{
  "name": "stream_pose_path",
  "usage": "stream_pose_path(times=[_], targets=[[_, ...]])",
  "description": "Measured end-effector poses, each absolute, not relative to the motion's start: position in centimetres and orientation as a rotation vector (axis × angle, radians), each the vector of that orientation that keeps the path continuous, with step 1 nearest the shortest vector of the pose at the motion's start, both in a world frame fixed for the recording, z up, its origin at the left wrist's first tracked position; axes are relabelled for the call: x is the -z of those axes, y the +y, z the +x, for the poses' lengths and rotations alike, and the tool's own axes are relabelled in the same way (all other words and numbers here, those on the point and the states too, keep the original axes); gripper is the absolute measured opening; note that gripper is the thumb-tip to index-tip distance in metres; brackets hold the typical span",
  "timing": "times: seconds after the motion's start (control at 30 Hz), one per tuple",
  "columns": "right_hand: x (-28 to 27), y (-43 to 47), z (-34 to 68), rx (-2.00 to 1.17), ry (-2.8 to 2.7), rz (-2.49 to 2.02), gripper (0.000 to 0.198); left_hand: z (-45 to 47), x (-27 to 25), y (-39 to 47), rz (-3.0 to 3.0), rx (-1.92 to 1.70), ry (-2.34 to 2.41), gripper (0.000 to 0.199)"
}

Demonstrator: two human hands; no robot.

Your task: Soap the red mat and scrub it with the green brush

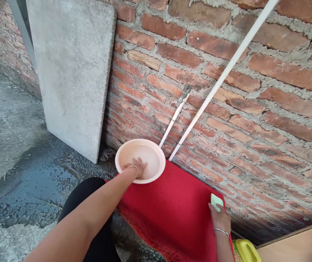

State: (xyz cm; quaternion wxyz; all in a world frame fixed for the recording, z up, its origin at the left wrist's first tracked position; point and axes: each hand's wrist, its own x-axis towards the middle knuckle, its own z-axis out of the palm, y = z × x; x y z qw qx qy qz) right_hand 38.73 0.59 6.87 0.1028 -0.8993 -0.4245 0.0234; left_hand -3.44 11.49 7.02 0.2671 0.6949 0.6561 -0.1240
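Observation:
My left hand (136, 167) reaches into a pale pink basin (119, 168) of cloudy water (148, 154). Its fingers are spread in the water, and a thin bangle circles the wrist. The basin stands at the far left end of a red, fuzzy-edged mat or cloth (169, 203). Near the mat's right end, my right hand (221, 218) is closed around a pale green block (216, 202), possibly a soap bar or small brush; its exact kind is unclear. That hand rests on or just over the red surface, with a silver bangle on its wrist.
A brick wall (254, 142) runs along the far side. Against it lean a grey concrete slab (71, 72) and white pipes (210, 94). Wet concrete ground (35, 178) lies to the left. At lower right are a yellow jug (247, 251) and a wooden board (297, 245).

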Motion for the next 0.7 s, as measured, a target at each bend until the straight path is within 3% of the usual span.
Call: stream_pose_path(times=[0.37,0.5,0.7], targets=[[-2.3,10.6,18.4,-0.337,-1.851,-2.217,0.045,-4.1,-6.5,11.4,1.927,0.362,1.75,0.099],[-2.7,10.0,22.3,-0.341,-1.764,-2.303,0.048,-3.9,-6.1,11.6,1.912,0.343,1.766,0.099],[-5.4,4.2,36.6,-0.265,-1.336,-2.638,0.057,-3.3,-6.0,11.9,1.866,0.331,1.798,0.099]])
